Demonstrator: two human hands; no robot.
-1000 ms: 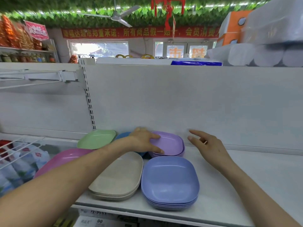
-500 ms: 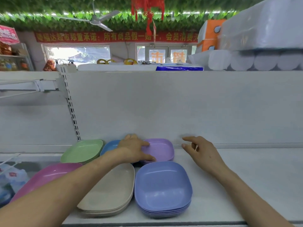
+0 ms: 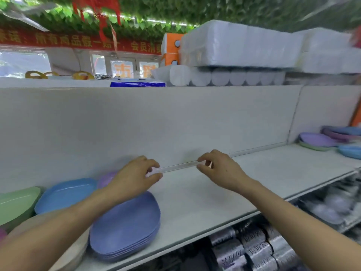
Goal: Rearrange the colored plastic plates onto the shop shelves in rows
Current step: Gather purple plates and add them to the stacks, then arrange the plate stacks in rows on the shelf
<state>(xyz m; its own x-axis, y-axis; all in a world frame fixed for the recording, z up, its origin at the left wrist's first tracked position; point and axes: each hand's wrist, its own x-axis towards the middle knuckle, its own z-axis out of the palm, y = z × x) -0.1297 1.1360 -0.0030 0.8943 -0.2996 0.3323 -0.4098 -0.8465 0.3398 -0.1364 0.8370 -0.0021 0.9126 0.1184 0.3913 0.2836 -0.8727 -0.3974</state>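
Nearest, below the shelf (image 3: 205,198), stood grey printed rolls (image 3: 252,249), their labels too blurred to read. On the shelf's left end sat a stack of periwinkle square plates (image 3: 125,225), with a beige plate stack (image 3: 78,251) just beside it on the left, largely hidden by the left forearm. Behind these lay a light blue plate (image 3: 66,194), a green plate (image 3: 15,204) at the frame's edge and a lilac plate (image 3: 106,178), of which only a sliver showed past the wrist.

A second earlier the left hand (image 3: 132,178) had lain on that lilac plate; it had since lifted off and hovered to the plate's right, above bare shelf. The view had swung right, bringing in more lilac and blue plates (image 3: 316,139) on the far right section.

Both arms reached forward, palms down. The left hand's fingers were half curled with the thumb apart, gripping nothing. The right hand (image 3: 220,171), well apart from it, had its fingers likewise loosely bent and held nothing. Both hovered close to the white back panel (image 3: 156,124). Above that lay wrapped toilet paper packs (image 3: 244,44).
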